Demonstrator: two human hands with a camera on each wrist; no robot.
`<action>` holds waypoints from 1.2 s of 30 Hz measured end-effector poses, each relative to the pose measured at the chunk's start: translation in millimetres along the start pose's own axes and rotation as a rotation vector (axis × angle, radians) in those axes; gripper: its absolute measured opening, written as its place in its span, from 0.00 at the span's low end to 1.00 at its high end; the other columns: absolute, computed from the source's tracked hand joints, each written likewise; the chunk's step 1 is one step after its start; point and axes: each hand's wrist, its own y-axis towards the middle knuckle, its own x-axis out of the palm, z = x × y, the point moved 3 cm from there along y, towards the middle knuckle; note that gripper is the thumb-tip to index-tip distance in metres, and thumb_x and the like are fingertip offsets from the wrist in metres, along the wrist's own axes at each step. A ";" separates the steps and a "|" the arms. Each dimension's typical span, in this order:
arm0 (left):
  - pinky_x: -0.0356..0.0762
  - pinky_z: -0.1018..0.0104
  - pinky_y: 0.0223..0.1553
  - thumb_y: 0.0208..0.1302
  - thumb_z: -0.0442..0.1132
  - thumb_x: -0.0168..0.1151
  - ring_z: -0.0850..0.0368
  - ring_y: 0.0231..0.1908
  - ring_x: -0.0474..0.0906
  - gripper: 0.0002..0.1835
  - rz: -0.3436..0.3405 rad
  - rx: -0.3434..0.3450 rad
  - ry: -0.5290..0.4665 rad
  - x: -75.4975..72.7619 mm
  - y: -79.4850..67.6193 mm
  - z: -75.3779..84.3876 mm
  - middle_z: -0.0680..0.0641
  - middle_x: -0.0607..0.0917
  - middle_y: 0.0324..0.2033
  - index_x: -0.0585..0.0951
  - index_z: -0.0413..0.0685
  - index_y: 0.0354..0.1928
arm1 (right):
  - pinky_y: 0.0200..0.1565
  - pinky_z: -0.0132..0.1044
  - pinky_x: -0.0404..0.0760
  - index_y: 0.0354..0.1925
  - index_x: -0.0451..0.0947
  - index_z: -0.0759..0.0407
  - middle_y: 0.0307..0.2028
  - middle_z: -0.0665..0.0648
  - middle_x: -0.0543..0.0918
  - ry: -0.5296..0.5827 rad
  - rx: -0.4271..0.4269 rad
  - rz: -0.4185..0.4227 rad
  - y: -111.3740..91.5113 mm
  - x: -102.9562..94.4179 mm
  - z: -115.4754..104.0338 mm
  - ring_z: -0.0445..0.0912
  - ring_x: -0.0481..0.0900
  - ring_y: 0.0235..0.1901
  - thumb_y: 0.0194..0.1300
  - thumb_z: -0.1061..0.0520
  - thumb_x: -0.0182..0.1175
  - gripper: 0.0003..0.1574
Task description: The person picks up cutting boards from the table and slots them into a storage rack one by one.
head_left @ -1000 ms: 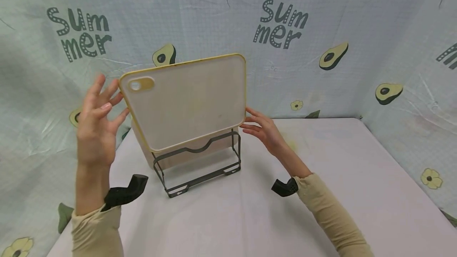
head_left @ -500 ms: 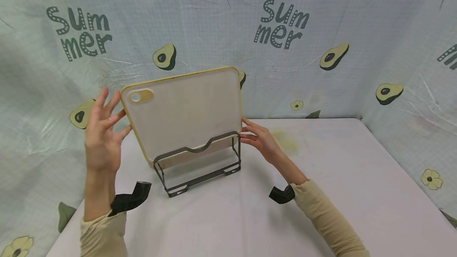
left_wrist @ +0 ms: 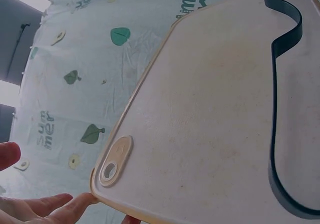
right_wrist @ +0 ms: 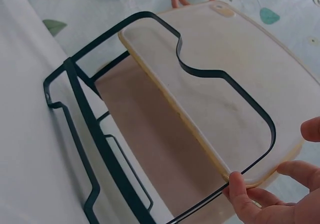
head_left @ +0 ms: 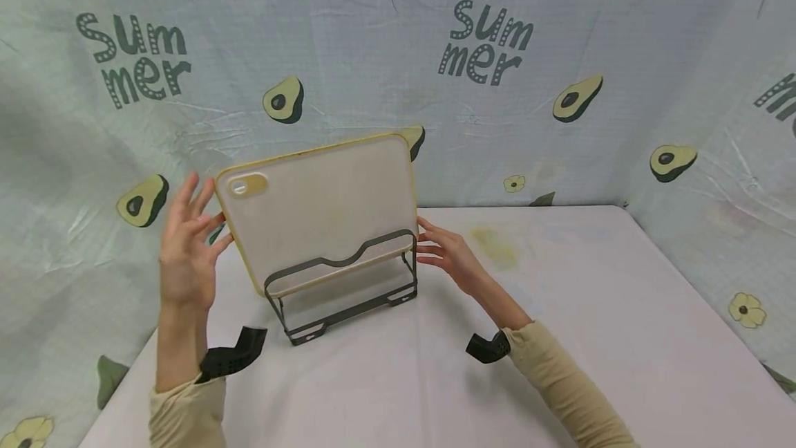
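A pale cutting board [head_left: 323, 192] with a yellow rim and a thumb-hole slot at its upper left leans in a dark metal rack [head_left: 340, 263], its lower part behind the rack's wavy front bar. My left hand [head_left: 188, 261] stands beside the board's left edge, fingers spread and fingertips touching it. At the lower right corner, the fingers of my right hand [head_left: 450, 254] bear against the edge, thumb apart from the board in the right wrist view. Behind it, a second, pinkish-brown board [right_wrist: 145, 114] stands in the rack, mostly hidden.
The rack rests on a white tabletop [head_left: 348, 386]. A fabric backdrop [head_left: 485, 123] printed with avocados and lettering rises behind the table. A faint yellowish stain [head_left: 497, 247] marks the surface to the right of my right hand.
Both hands have moved down with the cutting board. Its lower edge has passed from above the rack's front bar to behind and below it. The rack has stayed in place.
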 end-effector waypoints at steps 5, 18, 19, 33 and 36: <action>0.58 0.57 0.46 0.62 0.35 0.41 0.55 0.45 0.65 0.28 0.011 -0.045 0.012 -3.0 -1.1 -5.3 0.47 0.57 0.67 0.57 0.56 0.66 | 0.53 0.42 0.72 0.67 0.51 0.56 0.44 0.54 0.69 -0.002 0.003 0.000 -0.9 -0.7 8.1 0.54 0.68 0.53 0.66 0.54 0.43 0.32; 0.52 0.48 0.50 0.61 0.38 0.45 0.54 0.48 0.64 0.29 0.086 -0.054 0.150 -1.0 -12.9 -11.3 0.49 0.59 0.66 0.58 0.65 0.65 | 0.52 0.39 0.72 0.67 0.50 0.55 0.47 0.56 0.66 -0.007 0.002 -0.002 -5.3 0.6 21.3 0.54 0.67 0.53 0.67 0.54 0.41 0.32; 0.51 0.46 0.51 0.62 0.39 0.44 0.54 0.49 0.64 0.28 0.096 -0.052 0.157 -1.0 -14.1 -12.4 0.49 0.59 0.66 0.58 0.65 0.65 | 0.52 0.39 0.72 0.67 0.49 0.55 0.47 0.56 0.66 -0.003 0.006 0.000 -5.5 0.7 22.8 0.54 0.67 0.53 0.67 0.55 0.41 0.32; 0.52 0.41 0.55 0.63 0.36 0.40 0.54 0.48 0.64 0.27 0.177 -0.071 0.185 -0.3 -24.5 -26.8 0.49 0.62 0.65 0.60 0.66 0.64 | 0.55 0.43 0.70 0.67 0.50 0.55 0.48 0.56 0.67 0.009 0.033 0.022 -8.2 -2.3 38.5 0.58 0.65 0.57 0.67 0.54 0.42 0.32; 0.48 0.36 0.58 0.63 0.36 0.40 0.55 0.47 0.66 0.27 0.188 -0.057 0.203 0.5 -27.3 -30.3 0.50 0.62 0.65 0.60 0.65 0.64 | 0.56 0.45 0.69 0.67 0.49 0.55 0.54 0.61 0.65 0.012 0.037 0.018 -8.4 -3.0 42.1 0.58 0.64 0.58 0.67 0.54 0.41 0.32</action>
